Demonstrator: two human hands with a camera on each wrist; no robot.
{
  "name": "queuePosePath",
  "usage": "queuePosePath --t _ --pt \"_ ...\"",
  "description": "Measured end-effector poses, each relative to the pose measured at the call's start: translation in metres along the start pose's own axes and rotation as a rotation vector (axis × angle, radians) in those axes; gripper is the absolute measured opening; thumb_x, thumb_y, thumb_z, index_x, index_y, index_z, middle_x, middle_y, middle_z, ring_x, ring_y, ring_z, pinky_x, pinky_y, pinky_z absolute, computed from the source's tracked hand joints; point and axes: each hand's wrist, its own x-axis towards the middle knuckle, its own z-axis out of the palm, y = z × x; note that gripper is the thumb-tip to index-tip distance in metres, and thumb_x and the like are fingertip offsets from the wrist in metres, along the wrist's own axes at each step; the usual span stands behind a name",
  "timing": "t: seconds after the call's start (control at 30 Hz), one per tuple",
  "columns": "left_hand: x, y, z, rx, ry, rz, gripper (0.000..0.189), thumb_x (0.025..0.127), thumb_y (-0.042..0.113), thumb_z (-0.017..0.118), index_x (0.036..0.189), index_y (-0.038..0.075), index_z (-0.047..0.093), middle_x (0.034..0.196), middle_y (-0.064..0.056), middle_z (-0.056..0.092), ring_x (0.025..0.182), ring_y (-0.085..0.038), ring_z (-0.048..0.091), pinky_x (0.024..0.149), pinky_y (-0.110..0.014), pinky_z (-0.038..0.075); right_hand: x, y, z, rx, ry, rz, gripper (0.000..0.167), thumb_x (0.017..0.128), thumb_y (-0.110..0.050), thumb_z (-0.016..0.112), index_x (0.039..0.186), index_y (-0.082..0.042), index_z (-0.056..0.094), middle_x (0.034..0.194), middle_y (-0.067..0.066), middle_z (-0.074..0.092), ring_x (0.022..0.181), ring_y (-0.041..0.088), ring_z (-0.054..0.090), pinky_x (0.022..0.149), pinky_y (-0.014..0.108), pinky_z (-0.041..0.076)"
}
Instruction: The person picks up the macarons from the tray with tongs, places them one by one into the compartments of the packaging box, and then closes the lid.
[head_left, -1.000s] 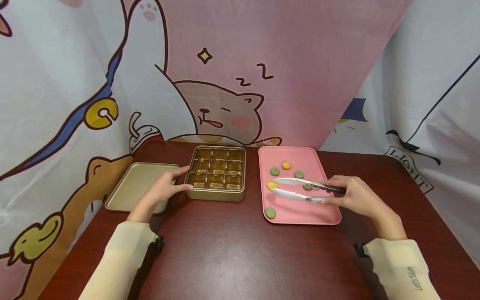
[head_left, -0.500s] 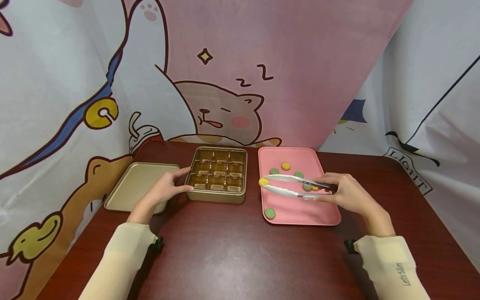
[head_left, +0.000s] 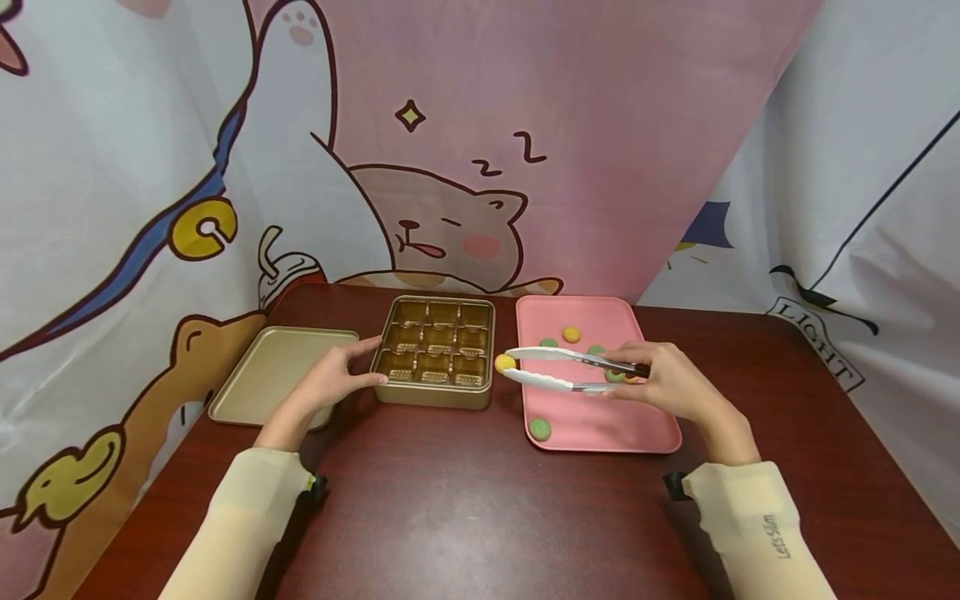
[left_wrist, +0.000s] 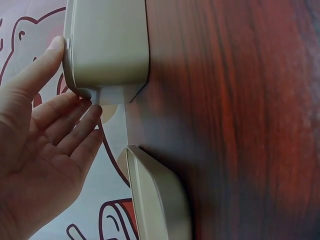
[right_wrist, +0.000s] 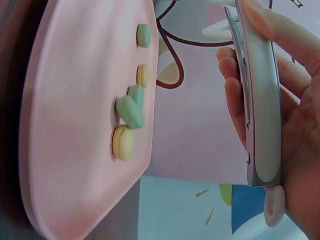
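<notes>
My right hand point(head_left: 678, 382) holds a pair of tongs point(head_left: 577, 371) by the dark handle end; the tongs are a metal body in the right wrist view point(right_wrist: 265, 100). Between the white tips is a yellow macaron point(head_left: 505, 363), just off the right rim of a gold box point(head_left: 431, 397). An insert with several square compartments point(head_left: 437, 337) sits in the box. My left hand point(head_left: 327, 381) is at the box's left side, thumb on the front left corner and fingers along the side; in the left wrist view the fingers are extended and the palm faces up.
A pink tray point(head_left: 600, 433) right of the box bears several green and yellow macarons. To the left lies a gold lid point(head_left: 273, 367), partly behind the left arm. A printed curtain point(head_left: 600, 167) hangs along the table's back and sides.
The right hand has carried the tongs and the yellow macaron left, from over the pink tray to the box's right rim. The left hand stays at the box, which has shifted very slightly.
</notes>
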Motion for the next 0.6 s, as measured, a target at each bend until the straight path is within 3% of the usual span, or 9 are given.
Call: queuePosePath --t 0.33,0.6 --pt "-0.001 -0.002 0.001 -0.001 -0.004 -0.004 0.07 0.089 0.02 0.075 0.149 -0.001 0.044 0.152 -0.021 0.046 0.144 -0.042 0.037 0.116 -0.06 0.031 0.009 -0.008 0.009 0.017 -0.008 -0.037 0.05 0.071 -0.019 0.091 0.117 -0.008 0.075 0.098 0.002 0.074 0.077 0.021 0.06 0.063 0.021 0.046" --pt "-0.001 0.0 0.001 -0.004 -0.004 -0.007 0.07 0.09 0.02 0.075 0.149 -0.001 0.044 0.152 -0.021 0.045 0.144 -0.042 0.037 0.116 -0.06 0.03 0.017 -0.011 0.014 0.026 -0.04 -0.002 0.05 0.072 -0.025 0.09 0.118 -0.012 0.075 0.1 0.001 0.073 0.08 0.021 0.059 0.066 0.023 0.047"
